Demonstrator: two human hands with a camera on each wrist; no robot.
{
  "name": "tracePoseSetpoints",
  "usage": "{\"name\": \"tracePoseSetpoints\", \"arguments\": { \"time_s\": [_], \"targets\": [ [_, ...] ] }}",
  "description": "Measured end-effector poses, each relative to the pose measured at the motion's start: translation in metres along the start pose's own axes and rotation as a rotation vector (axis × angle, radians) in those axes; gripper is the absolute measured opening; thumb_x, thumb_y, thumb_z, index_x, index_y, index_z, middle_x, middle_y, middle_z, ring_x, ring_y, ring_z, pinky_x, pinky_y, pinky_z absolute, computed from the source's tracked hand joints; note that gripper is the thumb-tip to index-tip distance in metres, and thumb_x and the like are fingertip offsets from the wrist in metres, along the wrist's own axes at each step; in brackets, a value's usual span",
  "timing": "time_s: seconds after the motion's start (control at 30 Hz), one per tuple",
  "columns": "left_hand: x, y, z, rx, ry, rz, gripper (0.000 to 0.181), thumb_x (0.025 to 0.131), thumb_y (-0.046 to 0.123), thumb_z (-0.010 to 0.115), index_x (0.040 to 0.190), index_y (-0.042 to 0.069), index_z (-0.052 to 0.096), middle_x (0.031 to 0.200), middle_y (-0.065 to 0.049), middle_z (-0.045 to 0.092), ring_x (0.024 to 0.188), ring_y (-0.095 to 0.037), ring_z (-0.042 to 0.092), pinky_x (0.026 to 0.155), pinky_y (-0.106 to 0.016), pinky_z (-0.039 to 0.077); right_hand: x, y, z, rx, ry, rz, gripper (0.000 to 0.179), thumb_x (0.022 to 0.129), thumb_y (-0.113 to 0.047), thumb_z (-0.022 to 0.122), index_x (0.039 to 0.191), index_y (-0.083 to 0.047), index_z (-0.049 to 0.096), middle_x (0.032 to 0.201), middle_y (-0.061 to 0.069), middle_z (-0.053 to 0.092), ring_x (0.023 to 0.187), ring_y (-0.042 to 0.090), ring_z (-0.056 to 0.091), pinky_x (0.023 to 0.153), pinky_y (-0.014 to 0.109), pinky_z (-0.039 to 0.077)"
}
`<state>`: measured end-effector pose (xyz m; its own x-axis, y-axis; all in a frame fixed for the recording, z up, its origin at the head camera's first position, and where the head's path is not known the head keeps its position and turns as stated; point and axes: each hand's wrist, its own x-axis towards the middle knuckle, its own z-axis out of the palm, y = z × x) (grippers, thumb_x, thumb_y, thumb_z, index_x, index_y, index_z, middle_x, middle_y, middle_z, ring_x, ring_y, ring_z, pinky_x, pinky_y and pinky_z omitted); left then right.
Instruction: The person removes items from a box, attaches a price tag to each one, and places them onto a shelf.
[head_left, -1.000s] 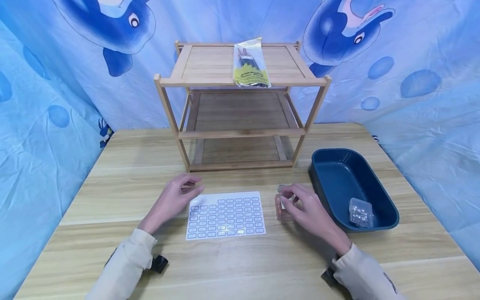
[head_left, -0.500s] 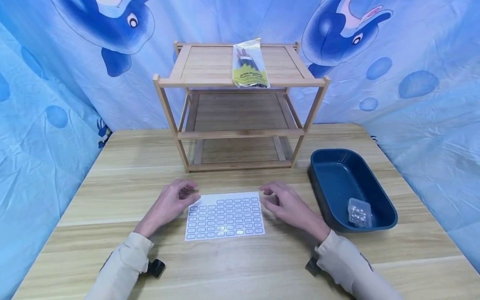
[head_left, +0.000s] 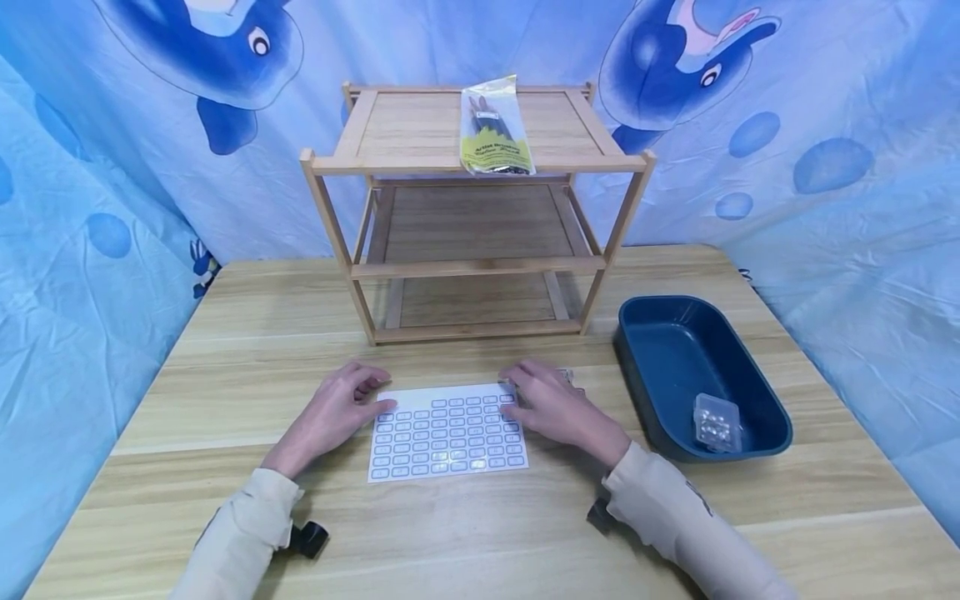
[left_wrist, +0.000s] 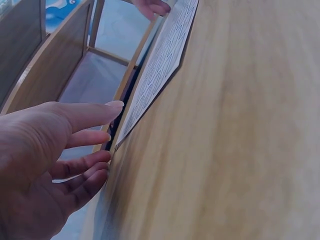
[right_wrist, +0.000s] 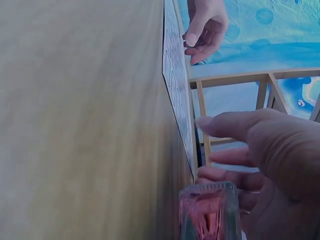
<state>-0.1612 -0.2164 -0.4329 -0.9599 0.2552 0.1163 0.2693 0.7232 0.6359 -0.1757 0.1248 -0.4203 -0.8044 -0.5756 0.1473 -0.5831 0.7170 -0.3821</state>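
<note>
A white sheet of blue-outlined labels [head_left: 450,442] lies flat on the table. My left hand [head_left: 341,408] is at its upper left corner; in the left wrist view the thumb [left_wrist: 102,112] and fingers are loosely bent and apart, close to the sheet's edge. At the upper right corner my right hand [head_left: 551,404] reaches over the sheet, thumb and fingers parted with nothing between them. Beside that hand, in the right wrist view, stands a clear ribbed glass bottle with pink inside [right_wrist: 207,212]. The hand mostly hides it in the head view.
A three-tier wooden rack [head_left: 480,267] stands behind the sheet, a packet of artist brushes [head_left: 495,129] on its top. At the right is a dark blue basin [head_left: 675,358] with a small clear plastic box [head_left: 717,422] in it. A blue patterned curtain [head_left: 150,192] surrounds the table.
My right hand has left the bottle and moved left to the sheet's upper right corner. My left hand has stayed near the upper left corner, shifting slightly.
</note>
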Motion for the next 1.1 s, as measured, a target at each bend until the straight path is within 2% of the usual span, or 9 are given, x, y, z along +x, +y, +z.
{"name": "tracePoseSetpoints", "arguments": {
  "time_s": [0.13,0.33,0.5,0.63,0.83,1.0,1.1],
  "targets": [
    [0.000,0.000,0.000,0.028,-0.015,-0.003,0.043,0.091,0.025,0.082,0.123,0.000,0.069,0.114,-0.012,0.061,0.103,-0.028,0.061,0.089,-0.050,0.053,0.005,-0.004,0.000,-0.003,-0.052,0.056,0.051,0.091,-0.026,0.081,0.133,-0.001,0.065,0.127,0.017,0.062,0.117,0.034,0.061,0.097,0.050,0.052],
    [0.002,0.000,0.002,0.030,-0.018,-0.005,0.037,0.089,0.017,0.083,0.118,-0.001,0.069,0.105,-0.010,0.063,0.097,-0.026,0.060,0.085,-0.045,0.053,0.012,-0.008,0.001,0.025,-0.120,0.185,0.051,0.092,-0.025,0.080,0.135,-0.003,0.063,0.135,0.018,0.057,0.130,0.040,0.052,0.106,0.057,0.045],
    [0.005,0.001,0.002,-0.002,-0.028,-0.029,0.025,0.089,0.013,0.082,0.107,0.001,0.068,0.096,-0.008,0.064,0.089,-0.022,0.059,0.078,-0.040,0.051,0.014,-0.010,0.000,0.061,-0.141,0.220,0.050,0.093,-0.024,0.079,0.135,-0.002,0.063,0.136,0.019,0.055,0.137,0.044,0.044,0.112,0.060,0.037],
    [0.005,0.001,0.003,-0.013,-0.032,-0.040,0.021,0.090,0.011,0.081,0.102,0.002,0.067,0.092,-0.007,0.062,0.086,-0.021,0.057,0.076,-0.038,0.048,0.015,-0.009,0.002,0.077,-0.134,0.225,0.051,0.092,-0.024,0.080,0.135,-0.002,0.062,0.131,0.016,0.055,0.130,0.039,0.050,0.108,0.055,0.043],
    [0.004,0.001,0.004,-0.012,-0.026,-0.034,0.017,0.091,0.009,0.080,0.099,0.002,0.067,0.093,-0.007,0.060,0.085,-0.021,0.055,0.075,-0.037,0.047,0.014,-0.009,0.002,0.088,-0.115,0.213,0.045,0.091,-0.022,0.081,0.128,-0.002,0.065,0.115,0.009,0.052,0.106,0.026,0.052,0.089,0.043,0.050],
    [0.004,0.002,0.005,-0.026,-0.017,-0.016,0.017,0.091,0.005,0.079,0.098,0.002,0.064,0.093,-0.007,0.060,0.086,-0.021,0.055,0.075,-0.036,0.048,0.013,-0.011,0.002,0.063,-0.098,0.181,0.038,0.090,-0.021,0.081,0.121,-0.004,0.066,0.113,0.008,0.051,0.103,0.026,0.053,0.088,0.042,0.051],
    [0.003,0.002,0.005,-0.069,-0.027,-0.006,0.018,0.092,0.003,0.076,0.100,0.002,0.060,0.090,-0.006,0.059,0.083,-0.019,0.055,0.072,-0.032,0.048,0.013,-0.013,0.002,0.061,-0.082,0.166,0.033,0.092,-0.017,0.079,0.119,-0.005,0.065,0.113,0.008,0.055,0.101,0.025,0.057,0.086,0.042,0.054]
  ]
}}
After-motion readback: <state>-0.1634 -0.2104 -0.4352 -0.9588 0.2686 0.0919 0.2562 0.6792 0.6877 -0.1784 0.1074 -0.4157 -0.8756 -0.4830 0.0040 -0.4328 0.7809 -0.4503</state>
